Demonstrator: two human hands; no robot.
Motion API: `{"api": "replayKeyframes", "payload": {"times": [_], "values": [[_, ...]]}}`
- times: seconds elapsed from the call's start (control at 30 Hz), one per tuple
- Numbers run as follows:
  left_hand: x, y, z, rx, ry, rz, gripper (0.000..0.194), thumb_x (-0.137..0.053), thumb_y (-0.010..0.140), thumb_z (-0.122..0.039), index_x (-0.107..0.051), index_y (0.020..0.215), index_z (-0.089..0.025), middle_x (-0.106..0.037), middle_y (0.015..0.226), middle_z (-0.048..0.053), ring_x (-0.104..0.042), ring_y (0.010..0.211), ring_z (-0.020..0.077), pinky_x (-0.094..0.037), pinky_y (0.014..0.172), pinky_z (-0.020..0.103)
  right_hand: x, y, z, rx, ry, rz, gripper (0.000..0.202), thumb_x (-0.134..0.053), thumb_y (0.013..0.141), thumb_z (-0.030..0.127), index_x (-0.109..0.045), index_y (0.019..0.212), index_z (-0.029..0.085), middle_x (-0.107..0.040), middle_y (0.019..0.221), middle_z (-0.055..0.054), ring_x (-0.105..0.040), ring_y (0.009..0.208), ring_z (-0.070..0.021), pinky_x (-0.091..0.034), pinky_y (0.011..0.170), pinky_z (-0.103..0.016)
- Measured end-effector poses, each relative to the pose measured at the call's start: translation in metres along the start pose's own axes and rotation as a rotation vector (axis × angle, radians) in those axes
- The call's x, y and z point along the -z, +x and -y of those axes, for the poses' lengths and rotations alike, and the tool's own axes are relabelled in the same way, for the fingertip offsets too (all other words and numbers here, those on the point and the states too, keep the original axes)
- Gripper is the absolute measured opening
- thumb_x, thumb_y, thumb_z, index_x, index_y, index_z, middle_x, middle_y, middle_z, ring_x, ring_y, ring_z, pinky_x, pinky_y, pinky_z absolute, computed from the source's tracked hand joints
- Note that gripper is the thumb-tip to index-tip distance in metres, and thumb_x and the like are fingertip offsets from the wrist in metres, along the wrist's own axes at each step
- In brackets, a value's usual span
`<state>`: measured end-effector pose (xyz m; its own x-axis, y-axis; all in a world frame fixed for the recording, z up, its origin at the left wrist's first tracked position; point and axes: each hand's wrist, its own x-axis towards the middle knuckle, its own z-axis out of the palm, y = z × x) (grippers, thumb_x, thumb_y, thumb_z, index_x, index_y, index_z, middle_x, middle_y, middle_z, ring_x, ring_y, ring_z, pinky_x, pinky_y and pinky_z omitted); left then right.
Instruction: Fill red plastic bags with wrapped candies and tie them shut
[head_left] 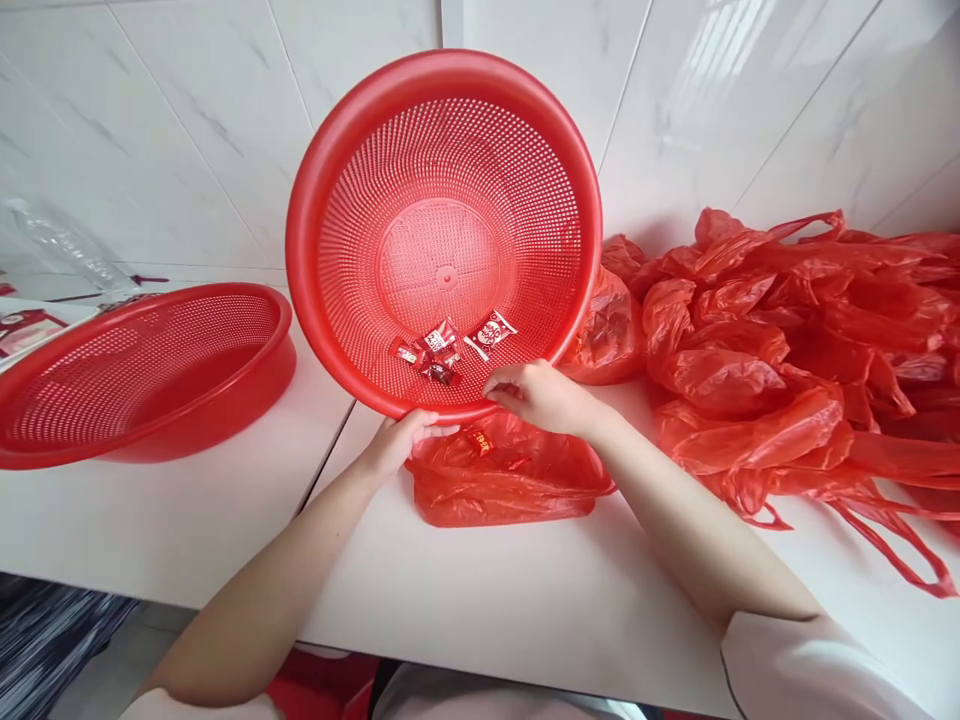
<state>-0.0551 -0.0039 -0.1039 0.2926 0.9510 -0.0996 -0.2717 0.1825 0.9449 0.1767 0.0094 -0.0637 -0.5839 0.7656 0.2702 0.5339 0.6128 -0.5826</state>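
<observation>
A round red plastic colander basket (450, 165) is tilted up with its open mouth facing me. Several small wrapped snacks (439, 340) lie inside near its lower side, and a red-and-white wrapped snack (491, 333) sits a little to their right. My left hand (401, 440) grips the basket's lower rim, thumb up at the edge and fingers beneath. Curled over the lower right rim is my right hand (540, 395), fingers closed; what they hold, if anything, is hidden. Below both hands an opened red plastic bag (510, 495) rests on the table, with an orange-red wrapped snack (480, 440) in its mouth.
Another red basket (262, 385) stands tilted at the left. A large heap of red plastic bags (765, 370) covers the right side of the white table (465, 600). Behind is a tiled wall (187, 130). A clear plastic bottle (71, 250) lies at the far left.
</observation>
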Motion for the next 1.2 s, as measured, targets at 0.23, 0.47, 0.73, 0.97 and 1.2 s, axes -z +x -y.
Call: {"api": "replayKeyframes", "payload": {"times": [0.23,0.47,0.73,0.97,1.2], "values": [[-0.007,-0.010,0.006,-0.004,-0.009,0.126,0.024,-0.063,0.075,-0.017,-0.071,0.097,-0.014,-0.068,0.115,0.010,-0.059,0.113,0.0346,-0.052,0.091,0.054,-0.009,0.003,-0.010,0.054,-0.138,-0.123,0.040,-0.047,0.094,0.028,-0.050,0.132,0.016,-0.057,0.130,-0.015,-0.056,0.118,-0.0246,-0.042,0.101,-0.039],[-0.005,-0.006,0.013,-0.023,-0.034,0.073,0.022,-0.062,0.074,-0.019,-0.071,0.092,-0.010,-0.072,0.103,0.013,-0.064,0.104,0.0338,-0.054,0.087,0.048,-0.010,0.003,-0.001,0.216,-0.060,0.021,0.054,-0.054,0.089,0.048,-0.048,0.134,0.019,-0.058,0.130,-0.012,-0.054,0.120,-0.0266,-0.042,0.102,-0.044],[-0.007,-0.005,0.011,-0.006,-0.091,0.079,0.027,-0.058,0.077,-0.018,-0.071,0.099,-0.010,-0.072,0.106,0.012,-0.065,0.103,0.0307,-0.053,0.088,0.044,-0.025,0.005,0.000,0.247,-0.024,-0.051,0.070,-0.068,0.079,0.048,-0.042,0.137,0.019,-0.062,0.123,-0.014,-0.060,0.110,-0.0274,-0.042,0.100,-0.048],[0.001,-0.001,0.017,-0.042,-0.023,0.027,0.030,-0.063,0.073,-0.022,-0.070,0.100,-0.011,-0.070,0.110,0.013,-0.063,0.106,0.0334,-0.053,0.086,0.049,-0.030,0.009,-0.006,-0.007,0.492,-0.053,0.033,-0.064,0.084,0.038,-0.066,0.111,0.018,-0.071,0.105,-0.008,-0.067,0.096,-0.0209,-0.051,0.092,-0.039],[0.003,-0.002,0.014,-0.044,0.034,0.013,0.028,-0.064,0.072,-0.022,-0.070,0.097,-0.012,-0.071,0.107,0.010,-0.063,0.105,0.0323,-0.055,0.084,0.044,-0.015,0.014,-0.014,-0.414,1.349,-0.106,0.027,-0.081,0.067,0.031,-0.072,0.086,0.014,-0.072,0.088,-0.004,-0.069,0.073,-0.0136,-0.059,0.080,-0.028]]}}
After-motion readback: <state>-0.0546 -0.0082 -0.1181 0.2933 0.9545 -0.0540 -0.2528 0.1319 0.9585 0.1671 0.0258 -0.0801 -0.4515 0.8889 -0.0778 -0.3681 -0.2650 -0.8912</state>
